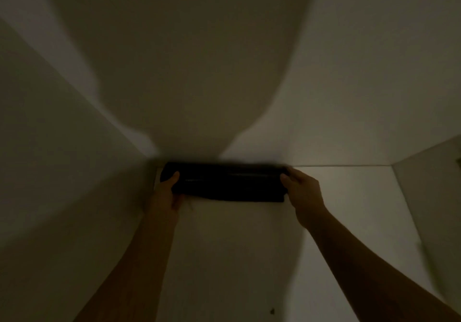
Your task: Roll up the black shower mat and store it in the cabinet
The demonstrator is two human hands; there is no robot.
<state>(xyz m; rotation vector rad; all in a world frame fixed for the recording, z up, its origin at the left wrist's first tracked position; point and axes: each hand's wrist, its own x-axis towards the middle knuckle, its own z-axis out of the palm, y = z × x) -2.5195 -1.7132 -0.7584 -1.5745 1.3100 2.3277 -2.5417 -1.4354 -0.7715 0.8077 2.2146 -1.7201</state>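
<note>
Both hands hold the rolled black mat against the back of a dim white space.

The left hand [166,192] curls round the left end of the mat [225,182], thumb on top; the right hand [300,187] closes over the right end, fingers wrapped on it. The mat looks rolled already, lying crosswise where the pale floor [336,184] meets the back wall [179,72], with a loose flap trailing toward the person along the front. To do this well, I'd say keep both ends squeezed evenly, tuck that flap under, and set the roll down snug in the left corner so it can't unwind. The room is dark and blurred; whether this white-walled space is the cabinet itself, I cannot tell.
</note>
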